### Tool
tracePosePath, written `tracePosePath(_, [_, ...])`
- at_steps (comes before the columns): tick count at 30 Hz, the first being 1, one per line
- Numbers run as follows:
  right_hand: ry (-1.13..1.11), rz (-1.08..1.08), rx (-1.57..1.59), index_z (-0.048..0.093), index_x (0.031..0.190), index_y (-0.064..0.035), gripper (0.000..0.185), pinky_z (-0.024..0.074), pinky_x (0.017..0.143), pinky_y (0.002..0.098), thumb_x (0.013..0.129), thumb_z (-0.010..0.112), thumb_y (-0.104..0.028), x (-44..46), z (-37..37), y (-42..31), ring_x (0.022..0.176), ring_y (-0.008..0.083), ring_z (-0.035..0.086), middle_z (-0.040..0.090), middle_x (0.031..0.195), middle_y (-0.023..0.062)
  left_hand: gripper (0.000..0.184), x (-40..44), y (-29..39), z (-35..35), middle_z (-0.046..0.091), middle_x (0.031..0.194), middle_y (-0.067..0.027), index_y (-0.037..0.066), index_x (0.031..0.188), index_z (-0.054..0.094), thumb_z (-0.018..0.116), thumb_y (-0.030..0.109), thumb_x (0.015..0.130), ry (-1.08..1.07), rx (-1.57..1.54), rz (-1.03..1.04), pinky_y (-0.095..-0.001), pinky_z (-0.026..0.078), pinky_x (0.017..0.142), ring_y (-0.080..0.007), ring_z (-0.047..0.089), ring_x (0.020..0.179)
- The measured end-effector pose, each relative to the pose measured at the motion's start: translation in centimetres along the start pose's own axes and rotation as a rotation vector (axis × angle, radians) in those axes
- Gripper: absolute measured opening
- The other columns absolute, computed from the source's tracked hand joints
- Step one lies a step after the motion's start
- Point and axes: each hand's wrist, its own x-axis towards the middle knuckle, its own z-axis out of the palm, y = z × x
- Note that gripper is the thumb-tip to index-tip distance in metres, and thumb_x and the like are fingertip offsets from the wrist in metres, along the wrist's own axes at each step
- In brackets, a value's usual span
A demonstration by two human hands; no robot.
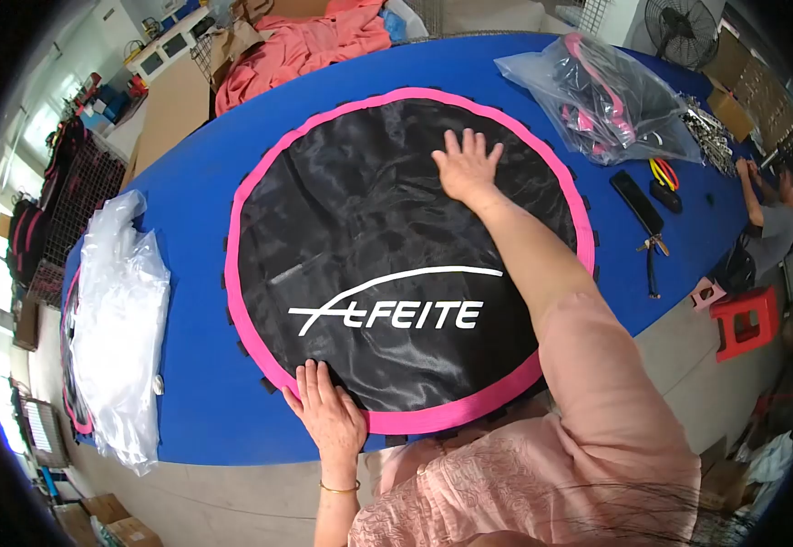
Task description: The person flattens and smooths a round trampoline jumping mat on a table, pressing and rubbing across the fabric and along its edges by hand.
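Observation:
A round black trampoline mat [369, 219] with a pink border and white lettering lies spread on the blue table. Small dark tabs stick out around its rim. My left hand [331, 415] rests on the pink border at the near left edge, fingers stretched out and holding nothing. Farther away, my right hand [469, 166] lies over the black fabric toward the upper right, palm down with the fingers spread. Neither hand grips the mat.
Clear plastic bags [123, 319] cover another pink-edged piece at the left. Back right sits a bagged pink and black bundle [602, 100]. Near it lie a phone [636, 202], pliers [653, 264] and metal hooks [708, 132]. Another person [775, 219] sits at right by a red stool [745, 324].

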Motion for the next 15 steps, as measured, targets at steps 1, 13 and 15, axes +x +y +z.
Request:
tracePosePath(1, [-0.005, -0.031, 0.013, 0.034, 0.165, -0.0168, 0.066, 0.0139, 0.122, 0.0734, 0.108, 0.043, -0.051, -0.1, 0.0, -1.5, 0.158, 0.0396, 0.025, 0.029, 0.170, 0.0202, 0.053, 0.0, 0.0, 0.0, 0.054, 0.151, -0.0245, -0.004, 0.147, 0.051, 0.052, 0.011, 0.096, -0.001, 0.003, 0.003, -0.0636, 0.015, 0.127, -0.0418, 0.041, 0.149])
tracePosePath(13, [-0.015, -0.119, 0.031, 0.033, 0.165, -0.0188, 0.064, 0.0127, 0.123, 0.0722, 0.109, 0.041, -0.050, 0.8, 0.9, -3.6, 0.159, 0.0385, 0.023, 0.028, 0.172, 0.0154, 0.054, -0.1, -0.2, 0.2, 0.054, 0.152, -0.0224, -0.004, 0.147, 0.051, 0.052, 0.012, 0.096, -0.012, -0.015, -0.029, -0.0637, 0.014, 0.127, -0.0412, 0.041, 0.150])
tracePosePath(15, [-0.014, -0.047, -0.045, 0.032, 0.166, -0.0177, 0.065, 0.0127, 0.123, 0.0724, 0.110, 0.040, -0.050, 1.6, 0.4, -1.4, 0.159, 0.0393, 0.023, 0.027, 0.172, 0.0167, 0.055, -0.2, -0.2, 0.3, 0.053, 0.152, -0.0224, -0.005, 0.147, 0.051, 0.052, 0.013, 0.095, -0.006, -0.013, -0.007, -0.0643, 0.014, 0.127, -0.0418, 0.041, 0.150])
